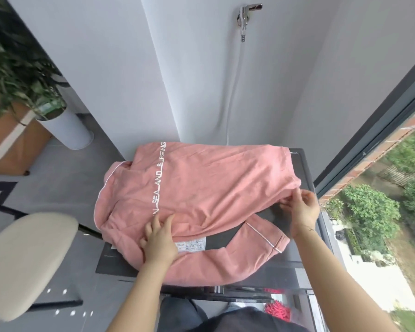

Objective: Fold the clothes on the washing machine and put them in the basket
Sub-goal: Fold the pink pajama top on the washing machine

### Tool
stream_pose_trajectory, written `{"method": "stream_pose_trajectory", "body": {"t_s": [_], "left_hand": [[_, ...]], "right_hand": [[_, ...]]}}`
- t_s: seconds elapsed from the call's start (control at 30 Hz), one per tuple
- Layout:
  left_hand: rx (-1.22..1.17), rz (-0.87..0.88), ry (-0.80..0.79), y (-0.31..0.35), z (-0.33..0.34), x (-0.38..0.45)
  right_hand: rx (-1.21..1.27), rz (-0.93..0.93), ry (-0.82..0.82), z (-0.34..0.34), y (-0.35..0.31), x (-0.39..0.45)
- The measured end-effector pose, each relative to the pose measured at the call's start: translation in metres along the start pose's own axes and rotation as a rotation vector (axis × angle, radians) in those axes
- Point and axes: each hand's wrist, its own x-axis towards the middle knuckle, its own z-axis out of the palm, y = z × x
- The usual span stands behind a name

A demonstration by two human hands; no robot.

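Here a pink pyjama top (201, 188) lies spread across the dark top of the washing machine (303, 164), its long axis running left to right, collar towards the left edge and hem towards the right. White lettering across it reads "SEA AND SURFING", and a white care label (191, 244) shows near the front edge, its print too small to read. The left hand (159, 238) presses flat on the cloth, its grip relaxed, while the right hand (301, 207) pinches the hem by the right edge.

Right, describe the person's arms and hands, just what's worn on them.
Both forearms are bare, with no sleeves in view. The right hand has a thin bracelet at the wrist. The left hand shows no ring, watch or glove.
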Motion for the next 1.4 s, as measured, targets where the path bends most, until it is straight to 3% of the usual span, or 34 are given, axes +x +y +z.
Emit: {"method": "stream_pose_trajectory", "body": {"t_s": [0.13, 0.2, 0.27, 0.33, 0.4, 0.6, 0.67, 0.73, 0.8, 0.87, 0.93, 1.03, 1.2, 1.3, 1.4], "left_hand": [[-0.086, 0.068, 0.059, -0.016, -0.016, 0.006], [-0.109, 0.124, 0.132, -0.021, -0.031, 0.008], [-0.021, 0.215, 0.109, -0.025, -0.041, 0.008], [0.049, 0.237, -0.019, -0.025, -0.041, 0.004], [0.138, 0.201, -0.092, -0.027, -0.028, 0.000], [-0.119, 0.083, 0.157, -0.027, 0.008, -0.011], [-0.124, 0.071, 0.148, -0.023, -0.002, -0.015], [-0.120, 0.068, 0.136, -0.020, -0.015, -0.019], [-0.129, 0.061, 0.100, -0.021, -0.025, -0.020], [-0.137, 0.049, -0.062, -0.021, -0.032, -0.021], [-0.083, 0.049, -0.244, -0.018, -0.032, -0.022], [0.037, 0.064, -0.306, -0.014, -0.021, -0.028], [0.074, 0.167, 0.018, -0.021, -0.012, -0.026], [-0.221, 0.200, 0.033, -0.022, -0.018, -0.021], [-0.473, 0.159, 0.011, -0.028, -0.024, -0.006]], "right_hand": [[0.258, -0.273, 0.201, -0.022, -0.023, -0.006], [0.323, -0.252, 0.349, -0.038, -0.023, -0.006], [0.227, -0.101, 0.398, -0.049, -0.011, -0.007], [0.035, 0.067, 0.261, -0.057, 0.007, -0.007], [-0.116, 0.118, 0.105, -0.058, 0.022, -0.009], [-0.657, -0.051, -0.109, -0.045, 0.021, -0.033], [-0.597, -0.064, -0.141, -0.044, 0.018, -0.034], [-0.285, -0.086, -0.090, -0.043, 0.013, -0.036], [0.024, -0.143, 0.071, -0.045, 0.007, -0.032], [0.216, -0.110, 0.238, -0.050, 0.006, -0.020], [0.293, -0.037, 0.299, -0.053, 0.011, -0.015], [0.237, -0.024, 0.230, -0.054, 0.025, -0.027], [-0.252, -0.235, -0.149, -0.064, 0.028, -0.036], [-0.388, -0.419, -0.109, -0.060, 0.014, -0.031], [-0.302, -0.400, -0.019, -0.043, -0.017, -0.020]]}}
